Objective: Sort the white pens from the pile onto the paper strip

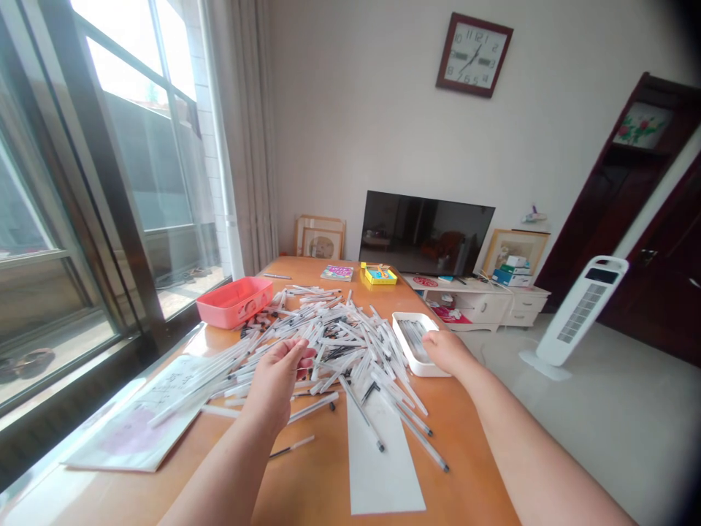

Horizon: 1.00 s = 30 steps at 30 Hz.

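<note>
A white paper sheet [377, 467] lies nearest on the wooden table [465, 438], bare tabletop between it and the right edge. The left hand [282, 369] curls, thumb against fingers, over scattered clear-barrelled pens [331, 343]; whether it grips one cannot be told. The right hand [449, 351] bends over the white tray's [432, 370] right rim, grip unclear. Farther off, a coral basket [235, 313] sits by the left edge.

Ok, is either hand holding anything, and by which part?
Can't tell: left hand pinched, nothing clearly visible in it; right hand at the white tray, grip hidden.
</note>
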{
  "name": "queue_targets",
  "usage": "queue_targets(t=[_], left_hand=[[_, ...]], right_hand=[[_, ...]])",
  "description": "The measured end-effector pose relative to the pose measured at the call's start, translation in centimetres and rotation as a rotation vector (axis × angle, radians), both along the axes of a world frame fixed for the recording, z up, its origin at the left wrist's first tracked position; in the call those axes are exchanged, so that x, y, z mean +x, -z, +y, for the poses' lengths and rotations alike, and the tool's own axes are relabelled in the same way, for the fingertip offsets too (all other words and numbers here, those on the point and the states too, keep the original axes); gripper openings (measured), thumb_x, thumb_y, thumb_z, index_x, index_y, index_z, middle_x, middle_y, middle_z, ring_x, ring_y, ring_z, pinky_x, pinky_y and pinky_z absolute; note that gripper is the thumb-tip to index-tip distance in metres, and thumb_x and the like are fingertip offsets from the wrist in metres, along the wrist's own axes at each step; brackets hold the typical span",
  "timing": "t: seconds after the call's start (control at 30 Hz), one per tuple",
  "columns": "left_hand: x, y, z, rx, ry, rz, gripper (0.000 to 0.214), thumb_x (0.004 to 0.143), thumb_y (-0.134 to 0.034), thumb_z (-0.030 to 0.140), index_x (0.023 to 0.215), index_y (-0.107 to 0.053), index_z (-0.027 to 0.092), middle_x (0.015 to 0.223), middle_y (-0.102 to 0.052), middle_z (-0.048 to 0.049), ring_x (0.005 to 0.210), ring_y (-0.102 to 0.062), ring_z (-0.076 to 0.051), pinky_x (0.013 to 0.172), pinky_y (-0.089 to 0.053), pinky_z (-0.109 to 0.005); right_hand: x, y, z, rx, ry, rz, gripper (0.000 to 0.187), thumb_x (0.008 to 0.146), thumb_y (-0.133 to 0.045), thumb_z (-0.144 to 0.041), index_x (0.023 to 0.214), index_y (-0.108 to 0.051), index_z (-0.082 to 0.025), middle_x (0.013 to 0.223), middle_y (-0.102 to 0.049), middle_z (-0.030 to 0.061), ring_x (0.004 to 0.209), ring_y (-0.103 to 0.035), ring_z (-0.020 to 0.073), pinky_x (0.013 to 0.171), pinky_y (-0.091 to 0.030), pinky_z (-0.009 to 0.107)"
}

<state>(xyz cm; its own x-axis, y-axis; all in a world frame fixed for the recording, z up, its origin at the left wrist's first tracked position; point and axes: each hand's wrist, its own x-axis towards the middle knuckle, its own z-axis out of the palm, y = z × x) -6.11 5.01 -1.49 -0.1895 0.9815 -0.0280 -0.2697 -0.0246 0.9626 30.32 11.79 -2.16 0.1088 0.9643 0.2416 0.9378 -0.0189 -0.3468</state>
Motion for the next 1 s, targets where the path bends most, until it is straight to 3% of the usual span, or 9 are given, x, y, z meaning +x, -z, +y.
queue_targets(t=[0.13, 0.27, 0.4, 0.53, 0.77, 1.0], left_hand=[[-0.5, -0.4, 0.1, 0.007, -0.048, -0.036, 0.042, 0.07, -0.08, 0.049, 0.093, -0.065, 0.017, 0.086, -0.072, -0.0065, 0.068, -0.06, -0.012, 0.067, -0.044, -0.024], [-0.9, -0.6, 0.2, 0.01, -0.078, -0.068, 0.041, 0.07, -0.081, 0.045, 0.094, -0.065, 0.017, 0.088, -0.072, -0.0068, 0.068, -0.059, -0.011, 0.066, -0.044, -0.024], [-1.2, -0.5, 0.3, -0.009, -0.098, -0.075, 0.041, 0.069, -0.08, 0.045, 0.095, -0.065, 0.016, 0.09, -0.072, -0.0081, 0.069, -0.06, -0.011, 0.064, -0.043, -0.023], [-1.0, -0.4, 0.4, -0.011, -0.076, -0.071, 0.041, 0.069, -0.081, 0.045, 0.095, -0.066, 0.017, 0.09, -0.073, -0.0075, 0.068, -0.06, -0.011, 0.064, -0.044, -0.023], [-0.5, -0.3, 0.2, -0.028, -0.044, -0.062, 0.041, 0.067, -0.082, 0.045, 0.092, -0.065, 0.017, 0.086, -0.073, -0.0055, 0.066, -0.061, -0.011, 0.063, -0.043, -0.023], [-1.0, -0.5, 0.5, -0.044, -0.075, -0.051, 0.041, 0.065, -0.083, 0.042, 0.093, -0.066, 0.017, 0.087, -0.073, -0.0058, 0.064, -0.061, -0.01, 0.062, -0.043, -0.022]], right_hand=[[-1.5, -1.2, -1.0, 0.111, 0.021, 0.023, 0.03, 0.087, -0.051, -0.026, 0.107, -0.072, -0.02, 0.103, -0.073, 0.0082, 0.092, -0.063, 0.0209, 0.072, -0.039, 0.026], [-4.3, -2.6, -3.3, 0.212, -0.06, 0.123, 0.023, 0.084, -0.054, -0.028, 0.095, -0.073, -0.024, 0.087, -0.073, 0.0024, 0.079, -0.062, 0.0187, 0.067, -0.039, 0.026], [-7.3, -3.3, -5.9, 0.169, -0.114, 0.24, 0.018, 0.08, -0.053, -0.026, 0.084, -0.071, -0.022, 0.073, -0.069, 0.0001, 0.066, -0.058, 0.0161, 0.058, -0.035, 0.025], [-9.0, -2.2, -7.2, 0.067, -0.109, 0.308, 0.013, 0.075, -0.054, -0.021, 0.077, -0.067, -0.021, 0.068, -0.066, -0.0009, 0.061, -0.056, 0.0141, 0.053, -0.032, 0.023], [-7.6, 1.1, -8.0, -0.136, -0.025, 0.265, 0.006, 0.073, -0.055, -0.021, 0.071, -0.061, -0.02, 0.058, -0.061, -0.0019, 0.054, -0.053, 0.0131, 0.048, -0.027, 0.023], [-6.0, 1.2, -8.3, -0.298, 0.032, 0.102, 0.015, 0.071, -0.061, -0.022, 0.058, -0.053, -0.021, 0.05, -0.054, -0.0014, 0.048, -0.047, 0.0129, 0.048, -0.024, 0.026]])
